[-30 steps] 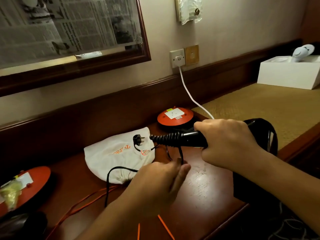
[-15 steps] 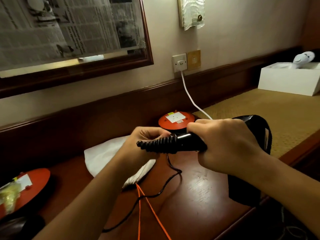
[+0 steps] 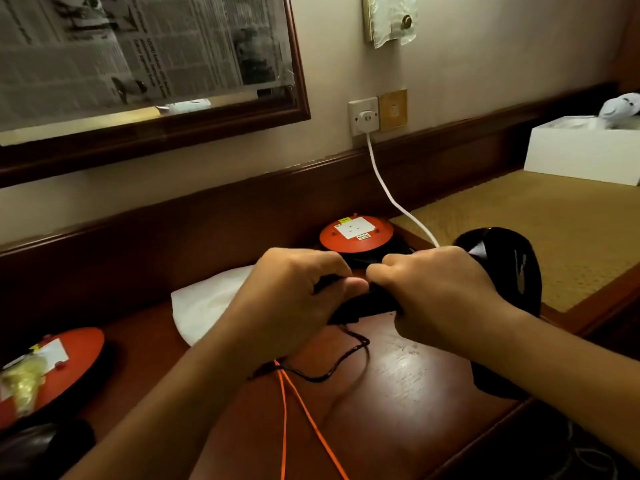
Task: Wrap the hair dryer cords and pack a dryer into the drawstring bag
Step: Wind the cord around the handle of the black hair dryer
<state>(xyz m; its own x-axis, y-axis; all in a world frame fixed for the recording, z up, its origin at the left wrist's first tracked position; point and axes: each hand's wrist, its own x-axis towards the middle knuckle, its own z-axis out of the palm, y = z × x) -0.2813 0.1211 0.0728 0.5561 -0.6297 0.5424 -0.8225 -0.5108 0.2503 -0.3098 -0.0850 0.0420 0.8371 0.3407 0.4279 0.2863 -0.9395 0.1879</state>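
Dark polished wooden table (image 3: 398, 403) runs along a cream wall w/ a dark wood rail; its front edge cuts diagonally at lower right, bare wood open in the middle near the hands. To the right, a woven tan mat surface (image 3: 554, 230) carries a white rectangular box (image 3: 581, 150). Round orange extension reel w/ white socket (image 3: 356, 233) sits at the back by the rail; a second orange reel (image 3: 52, 368) lies at far left. White cloth drawstring bag (image 3: 204, 303) lies flat behind the left hand (image 3: 294, 299). Both grips are clenched on the glossy black hair dryer (image 3: 502, 268): right hand (image 3: 440, 296) around the handle, left hand closed at the handle's end. Thin black cord (image 3: 349, 362) loops loosely on the table below, crossing thin orange cables (image 3: 298, 410).
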